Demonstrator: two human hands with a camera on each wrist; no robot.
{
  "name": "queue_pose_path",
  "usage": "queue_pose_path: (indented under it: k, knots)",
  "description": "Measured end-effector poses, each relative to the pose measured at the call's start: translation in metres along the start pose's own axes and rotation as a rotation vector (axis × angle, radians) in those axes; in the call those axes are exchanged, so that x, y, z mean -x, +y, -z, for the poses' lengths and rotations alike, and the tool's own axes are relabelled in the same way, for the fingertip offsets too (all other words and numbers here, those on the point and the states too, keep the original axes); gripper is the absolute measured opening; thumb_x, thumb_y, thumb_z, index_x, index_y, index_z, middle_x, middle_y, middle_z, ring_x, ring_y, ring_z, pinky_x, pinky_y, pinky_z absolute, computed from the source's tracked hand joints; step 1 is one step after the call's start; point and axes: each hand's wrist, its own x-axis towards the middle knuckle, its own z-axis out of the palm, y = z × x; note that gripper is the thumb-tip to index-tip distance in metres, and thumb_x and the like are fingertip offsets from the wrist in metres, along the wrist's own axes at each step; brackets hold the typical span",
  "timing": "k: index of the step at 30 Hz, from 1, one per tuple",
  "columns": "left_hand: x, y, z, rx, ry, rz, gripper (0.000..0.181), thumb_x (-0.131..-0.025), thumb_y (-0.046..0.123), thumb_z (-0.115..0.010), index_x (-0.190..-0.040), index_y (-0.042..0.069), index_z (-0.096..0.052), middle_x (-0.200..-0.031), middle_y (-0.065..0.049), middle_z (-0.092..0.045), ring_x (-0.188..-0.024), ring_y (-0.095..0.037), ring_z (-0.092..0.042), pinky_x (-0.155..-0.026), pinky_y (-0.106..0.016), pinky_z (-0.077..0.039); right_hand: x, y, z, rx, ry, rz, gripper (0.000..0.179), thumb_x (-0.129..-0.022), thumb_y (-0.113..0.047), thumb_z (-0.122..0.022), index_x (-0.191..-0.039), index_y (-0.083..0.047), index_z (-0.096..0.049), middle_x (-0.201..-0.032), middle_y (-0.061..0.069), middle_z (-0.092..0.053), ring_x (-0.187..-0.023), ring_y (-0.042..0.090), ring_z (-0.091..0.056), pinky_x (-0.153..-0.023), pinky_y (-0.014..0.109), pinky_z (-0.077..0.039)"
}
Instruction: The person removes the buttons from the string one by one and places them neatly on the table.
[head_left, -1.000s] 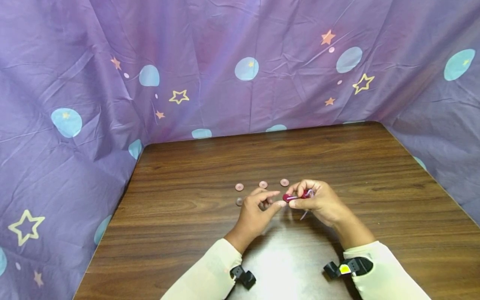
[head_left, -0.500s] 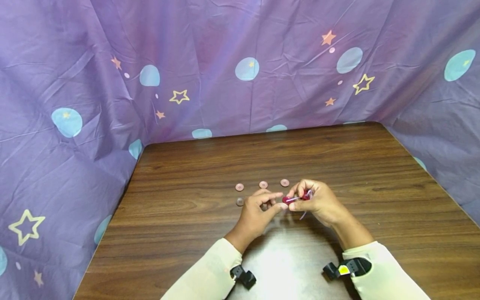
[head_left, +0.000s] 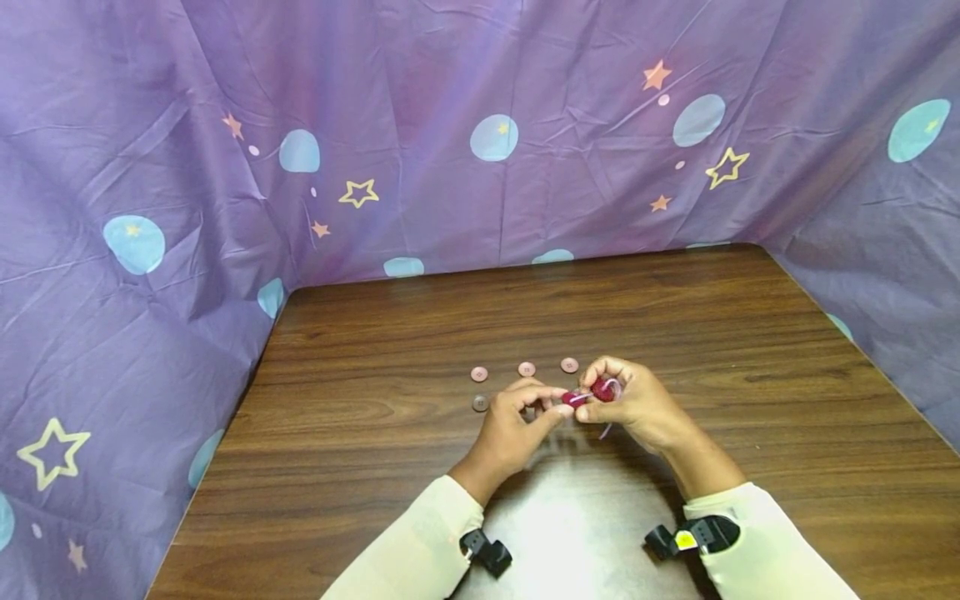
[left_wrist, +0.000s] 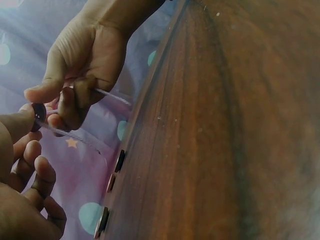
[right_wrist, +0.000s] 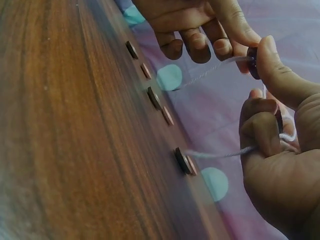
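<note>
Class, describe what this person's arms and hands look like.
Long, pale cream sleeves end near the wrists. The left hand and right hand are bare. A black device sits on each sleeve; the right one bears a yellow patch.

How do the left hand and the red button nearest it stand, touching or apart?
Touching. The left wrist view shows the left hand with its thumb against the red button.

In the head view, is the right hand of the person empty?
No, the right hand holds a red button and a pale string.
</note>
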Motion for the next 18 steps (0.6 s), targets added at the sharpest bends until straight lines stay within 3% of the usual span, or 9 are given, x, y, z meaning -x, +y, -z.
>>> queue_pose_path:
  k: [6,12,18]
  knots:
    - [0.0008,0.0001,0.0008,-0.011,0.012,-0.006,0.02,-0.096,0.008,-0.083,-0.114,0.0,-0.082,-0.094,-0.015,-0.072,-0.085,0.002,-0.058,-0.078,-0.019,-0.055,0.0009,-0.0006,-0.0005,0.107,0.026,-0.017,0.029,-0.083,0.008,-0.086,-0.101,-0.013,-0.081,-0.086,-0.009,-0.072,-0.078,0.004,-0.066,-0.066,0.02,-0.057]
    - [0.0006,-0.0006,0.0012,-0.015,0.019,-0.004,0.02,-0.096,0.01,-0.083,-0.114,0.0,-0.082,-0.095,-0.014,-0.072,-0.086,0.001,-0.059,-0.078,-0.02,-0.056,0.0013,-0.0023,-0.0029,0.178,0.043,0.028,0.021,-0.085,0.008,-0.085,-0.104,0.001,-0.082,-0.087,-0.01,-0.075,-0.079,0.004,-0.066,-0.069,0.018,-0.056]
    - [-0.0003,-0.0021,0.0024,-0.033,0.018,-0.002,0.023,-0.098,0.01,-0.081,-0.118,-0.001,-0.081,-0.095,-0.015,-0.071,-0.086,0.0,-0.058,-0.077,-0.024,-0.057,0.0009,-0.0041,-0.0067,0.239,0.064,0.04,0.026,-0.086,0.008,-0.084,-0.109,0.016,-0.075,-0.084,-0.012,-0.074,-0.076,0.002,-0.062,-0.065,0.017,-0.054]
